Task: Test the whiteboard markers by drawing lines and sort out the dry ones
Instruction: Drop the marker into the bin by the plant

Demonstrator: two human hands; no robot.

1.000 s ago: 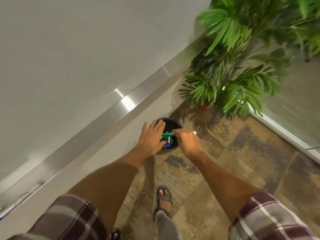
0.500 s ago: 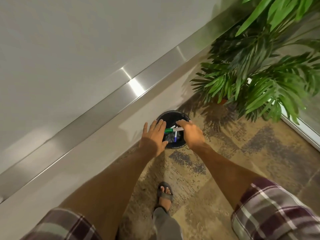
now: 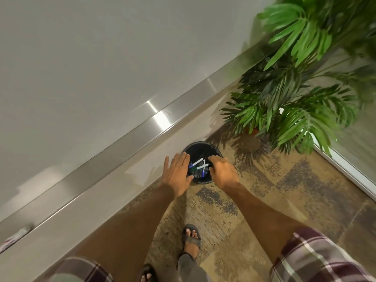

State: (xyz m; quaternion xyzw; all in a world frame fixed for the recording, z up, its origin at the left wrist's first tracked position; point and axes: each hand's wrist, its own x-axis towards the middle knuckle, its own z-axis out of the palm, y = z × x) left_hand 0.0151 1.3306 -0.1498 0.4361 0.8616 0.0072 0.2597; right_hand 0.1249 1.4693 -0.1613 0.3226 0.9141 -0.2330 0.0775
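Observation:
A small round black bin lined with a dark bag stands on the floor against the wall. Inside it lie crossed white-barrelled markers with blue caps, and a dark green cap shows among them. My left hand hovers over the bin's left rim with its fingers straight and spread. Over the right rim, my right hand has its fingers pointing down into the bin and nothing visible in its grip. The whiteboard fills the upper left.
A metal marker tray runs along the whiteboard's lower edge, with a blurred object at its left end. A leafy potted plant stands right of the bin. My sandalled foot is on the patterned carpet.
The green-capped marker that my right hand held over the bin has left the hand and now lies in the bin. The view has tilted up a little.

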